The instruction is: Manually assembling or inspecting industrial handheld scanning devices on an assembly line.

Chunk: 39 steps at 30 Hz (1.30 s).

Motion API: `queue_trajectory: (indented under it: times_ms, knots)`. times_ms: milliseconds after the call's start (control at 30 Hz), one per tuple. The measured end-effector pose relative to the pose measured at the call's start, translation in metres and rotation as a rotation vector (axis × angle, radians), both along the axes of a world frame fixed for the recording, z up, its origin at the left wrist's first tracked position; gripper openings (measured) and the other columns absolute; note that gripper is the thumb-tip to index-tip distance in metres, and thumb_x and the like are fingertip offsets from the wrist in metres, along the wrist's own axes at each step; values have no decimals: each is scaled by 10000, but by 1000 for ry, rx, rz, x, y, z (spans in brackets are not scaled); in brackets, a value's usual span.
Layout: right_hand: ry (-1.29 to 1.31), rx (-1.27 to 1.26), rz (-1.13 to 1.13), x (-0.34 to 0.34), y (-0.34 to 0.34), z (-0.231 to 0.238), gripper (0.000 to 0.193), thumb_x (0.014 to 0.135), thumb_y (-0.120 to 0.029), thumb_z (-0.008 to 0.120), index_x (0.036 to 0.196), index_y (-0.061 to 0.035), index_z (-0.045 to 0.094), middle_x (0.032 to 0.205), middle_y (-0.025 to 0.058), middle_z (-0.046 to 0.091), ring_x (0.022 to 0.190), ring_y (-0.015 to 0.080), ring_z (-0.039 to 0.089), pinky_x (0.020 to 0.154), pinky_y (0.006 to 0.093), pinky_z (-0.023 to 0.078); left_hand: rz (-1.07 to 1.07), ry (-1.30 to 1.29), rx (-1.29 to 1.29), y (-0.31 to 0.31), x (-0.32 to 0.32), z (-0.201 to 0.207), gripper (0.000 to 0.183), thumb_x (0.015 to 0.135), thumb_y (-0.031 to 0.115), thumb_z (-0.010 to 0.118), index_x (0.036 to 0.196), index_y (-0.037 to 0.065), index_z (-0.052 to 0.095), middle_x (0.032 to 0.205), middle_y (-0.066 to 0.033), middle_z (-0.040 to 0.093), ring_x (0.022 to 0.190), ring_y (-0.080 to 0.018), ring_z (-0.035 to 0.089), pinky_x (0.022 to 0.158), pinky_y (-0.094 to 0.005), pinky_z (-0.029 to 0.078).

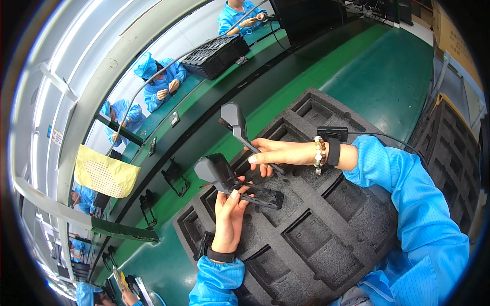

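A black plastic bracket (pixel 213 170) with a broad angular head and a flat open-frame foot is in my left hand (pixel 230 217). The fingers and thumb of that hand close around its stem. My right hand (pixel 279 154) grips a second black bracket (pixel 234 116) of similar shape by its slim arm, its head pointing up and away. Both brackets are held over a dark grey foam tray (pixel 326 215) with several recessed pockets, those in view near me holding no brackets. The right fingers partly hide the second bracket's lower end.
More black brackets (pixel 175 177) stand along the green bench (pixel 367 66) at left. Foam trays (pixel 443 168) are stacked at right, below a cardboard box (pixel 457 43). A yellow sheet (pixel 106 172) hangs at left. Across the bench, people in blue work near a black crate (pixel 214 58).
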State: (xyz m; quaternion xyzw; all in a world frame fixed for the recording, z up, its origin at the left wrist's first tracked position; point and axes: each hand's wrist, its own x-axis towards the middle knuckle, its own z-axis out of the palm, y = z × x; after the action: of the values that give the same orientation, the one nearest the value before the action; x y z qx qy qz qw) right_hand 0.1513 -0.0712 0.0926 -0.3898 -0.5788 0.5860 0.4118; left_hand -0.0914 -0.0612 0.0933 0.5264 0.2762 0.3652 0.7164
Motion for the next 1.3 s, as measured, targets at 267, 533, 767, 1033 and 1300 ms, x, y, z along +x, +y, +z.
queue_trajectory:
  times_ms: [267, 533, 767, 1033, 1300]
  knots:
    - [-11, 14, 5, -1, 4, -4, 750, 942, -473, 578, 1436, 14, 296, 929, 115, 604, 881, 156, 596, 778, 283, 484, 4, -43, -15, 2, -2, 0, 454, 959, 274, 558, 1317, 15, 450, 1320, -141, 529, 1202, -261, 549, 974, -364, 469]
    - [61, 91, -111, -6, 0, -6, 765, 925, -381, 644, 1443, 33, 261, 1011, 77, 586, 888, 122, 558, 758, 268, 467, -62, -294, -208, 11, -7, -4, 621, 941, 451, 502, 1377, 15, 432, 1283, -148, 547, 1097, -244, 557, 932, -373, 453]
    - [-260, 191, -395, -11, -3, -10, 989, 759, -492, 793, 1380, 105, 307, 886, 37, 506, 799, 120, 504, 669, 250, 439, -39, -429, -243, 9, -6, -4, 739, 969, 595, 352, 1428, 17, 374, 1290, -137, 541, 1035, -254, 564, 926, -394, 472]
    - [-170, 156, -335, -13, -8, -2, 872, 812, -313, 785, 1420, 54, 280, 887, 5, 465, 751, 67, 474, 623, 207, 402, -113, -463, -208, 16, -7, -10, 703, 973, 612, 338, 1375, 47, 459, 1333, -117, 522, 1076, -238, 544, 963, -394, 440]
    - [-167, 154, -323, -16, -4, -4, 762, 845, -299, 737, 1411, -3, 321, 898, -4, 451, 787, 65, 461, 663, 216, 387, -110, -504, -200, 15, -13, -11, 686, 974, 599, 362, 1344, 33, 481, 1327, -111, 518, 1072, -239, 536, 945, -390, 435]
